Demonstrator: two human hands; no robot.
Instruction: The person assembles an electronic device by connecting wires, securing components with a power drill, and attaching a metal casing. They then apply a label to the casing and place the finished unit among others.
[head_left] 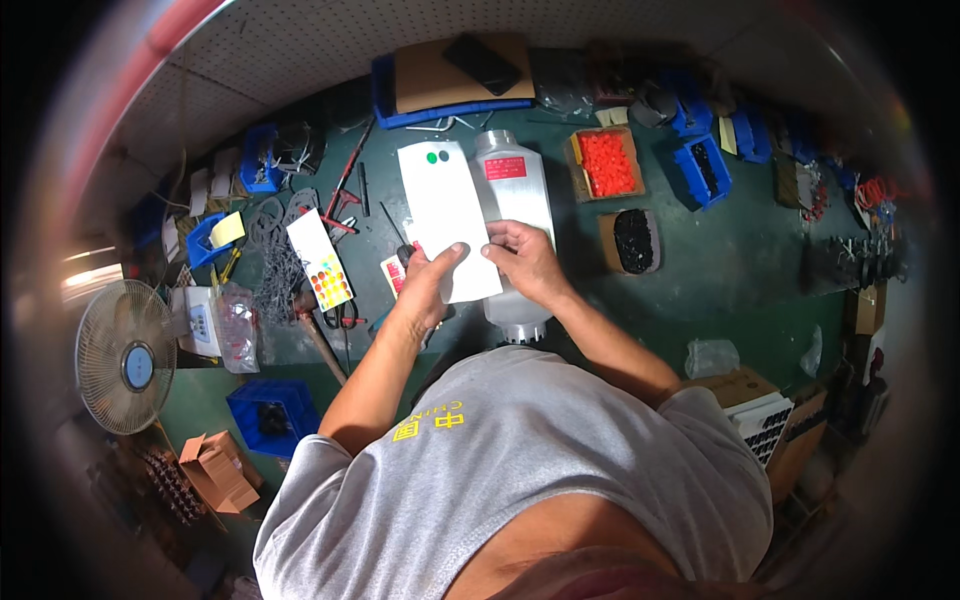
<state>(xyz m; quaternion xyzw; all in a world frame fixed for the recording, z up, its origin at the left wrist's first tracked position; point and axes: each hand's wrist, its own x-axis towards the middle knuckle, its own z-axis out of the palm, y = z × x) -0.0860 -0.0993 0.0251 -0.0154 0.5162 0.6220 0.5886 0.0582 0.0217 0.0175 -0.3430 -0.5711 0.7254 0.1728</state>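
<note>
A white sticker sheet (440, 200) with two round dots near its top, one bright green and one darker, is held up in front of me. My left hand (428, 285) is closed on its lower left, thumb on the face. At the sheet's right edge, my right hand (528, 262) is closed in a pinch, thumb and fingertips at the border. Behind and partly hidden by the sheet lies a silvery metal housing (525, 205) with a red label (505, 167) and a toothed round end (522, 332) toward me. A black-handled screwdriver (404, 252) lies beside my left hand.
On the green bench (640, 310) stand a box of red caps (607, 163), a box of black parts (634, 242) and blue bins (703, 170). Leftward lie another sticker sheet (322, 262), grey cords (280, 250), a hammer (322, 340) and a fan (128, 355). A phone (482, 63) rests at the back.
</note>
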